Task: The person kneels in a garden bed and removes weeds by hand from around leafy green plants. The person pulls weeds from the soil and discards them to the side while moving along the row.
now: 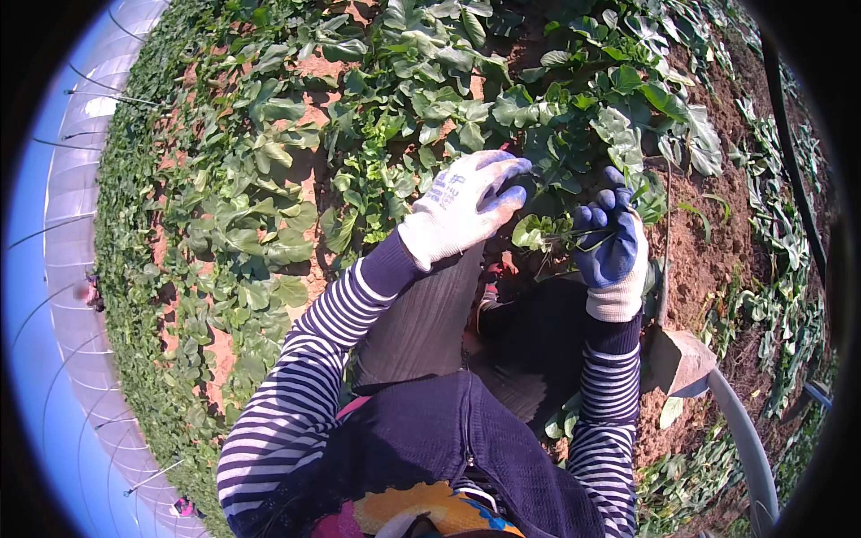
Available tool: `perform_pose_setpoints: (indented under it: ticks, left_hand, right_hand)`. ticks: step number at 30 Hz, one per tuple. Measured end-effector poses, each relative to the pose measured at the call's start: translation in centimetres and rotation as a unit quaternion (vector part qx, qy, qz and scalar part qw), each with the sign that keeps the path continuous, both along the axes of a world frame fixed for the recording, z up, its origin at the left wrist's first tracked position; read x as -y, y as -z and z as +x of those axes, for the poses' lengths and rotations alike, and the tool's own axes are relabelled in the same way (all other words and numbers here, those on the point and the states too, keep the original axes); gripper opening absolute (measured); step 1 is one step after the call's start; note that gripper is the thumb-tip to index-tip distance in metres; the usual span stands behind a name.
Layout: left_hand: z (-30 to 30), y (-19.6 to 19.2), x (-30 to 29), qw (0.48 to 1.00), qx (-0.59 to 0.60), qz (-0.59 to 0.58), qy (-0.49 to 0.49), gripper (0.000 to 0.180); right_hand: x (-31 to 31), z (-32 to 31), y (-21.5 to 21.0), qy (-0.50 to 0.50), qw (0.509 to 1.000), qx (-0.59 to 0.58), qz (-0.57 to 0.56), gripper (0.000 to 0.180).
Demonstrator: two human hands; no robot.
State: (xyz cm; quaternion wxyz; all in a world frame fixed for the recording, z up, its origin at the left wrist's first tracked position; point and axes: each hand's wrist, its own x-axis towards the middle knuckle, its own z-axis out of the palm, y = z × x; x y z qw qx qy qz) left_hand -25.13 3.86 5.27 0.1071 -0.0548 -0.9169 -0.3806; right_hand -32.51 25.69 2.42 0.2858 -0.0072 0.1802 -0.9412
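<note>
My left hand (468, 199), in a white work glove with a blue-coated palm and fingers, reaches into the crop from the left. Its thumb and forefinger point right and stand apart, with nothing visible between them. Its other fingers are partly hidden. Palm up, my right hand (614, 255) wears a matching glove. Its curled fingers close on thin green stems of a small leafy plant (531, 233), whose leaves hang out to the left. Broad-leaved green plants (538, 112) grow just beyond both hands.
Crop rows (269, 161) fill the left, with reddish soil between. A plastic-covered tunnel (76, 224) runs along the far left, with people in the distance. Right of me are bare soil (708, 233), a thin rod (665, 242), a pale angular piece with a curved grey band (753, 439) and a black hose (789, 152).
</note>
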Motion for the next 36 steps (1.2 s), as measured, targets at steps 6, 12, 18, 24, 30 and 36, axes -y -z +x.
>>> perform_pose_setpoints:
  ticks: [6, 12, 18, 24, 30, 36]
  left_hand:
    - [-4.9, 12.4, 13.5, 0.915, 0.308, -0.206, -0.161, 0.038]
    - [-6.7, 21.8, 20.9, 0.788, 0.518, -0.289, -0.168, 0.04]
    - [-8.8, 21.4, 16.3, 0.771, 0.553, -0.234, -0.212, 0.049]
    - [-6.9, 20.7, 18.1, 0.898, 0.353, -0.244, -0.099, 0.041]
    - [-1.6, 3.2, 5.0, 0.978, 0.205, -0.001, -0.048, 0.043]
    - [1.9, -3.0, -2.5, 0.995, -0.002, 0.001, 0.097, 0.038]
  right_hand:
    - [0.2, 0.3, -1.7, -0.022, 0.999, 0.028, 0.005, 0.046]
    - [0.8, 0.3, -2.0, -0.058, 0.997, 0.05, -0.017, 0.052]
    - [0.4, 0.0, -2.3, -0.046, 0.994, 0.087, 0.046, 0.045]
    - [0.5, 0.1, -1.6, -0.071, 0.996, 0.046, 0.03, 0.06]
    - [1.1, 0.3, -2.0, -0.077, 0.995, 0.029, 0.062, 0.05]
    - [1.9, 1.5, -0.9, -0.094, 0.982, -0.06, 0.152, 0.04]
